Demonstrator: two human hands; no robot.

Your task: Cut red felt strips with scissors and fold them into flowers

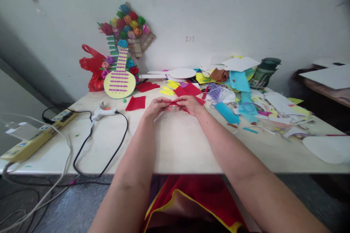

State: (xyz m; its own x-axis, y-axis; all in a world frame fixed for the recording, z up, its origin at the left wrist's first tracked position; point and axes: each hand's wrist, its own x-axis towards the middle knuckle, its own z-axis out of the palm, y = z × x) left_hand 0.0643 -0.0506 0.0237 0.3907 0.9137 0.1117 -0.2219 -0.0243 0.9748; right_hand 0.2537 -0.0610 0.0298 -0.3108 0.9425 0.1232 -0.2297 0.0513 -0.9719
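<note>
Both hands meet over the middle of the white table [175, 149]. My left hand [158, 106] and my right hand [188, 104] pinch a small red felt piece [175, 104] between their fingertips, just above the tabletop. More red felt pieces lie close by: one square [136, 103] to the left, another [147, 86] behind it, and larger ones [191, 90] just beyond my fingers. Yellow petal-shaped cutouts [167, 91] lie behind the hands.
A glue gun [102, 113] with a black cord lies at left, near a yellow power strip [35, 134]. A paper guitar with felt roses [120, 76] leans on the wall beside a red bag [93, 67]. Scraps of coloured paper [246, 98] and a green jar [264, 72] crowd the right.
</note>
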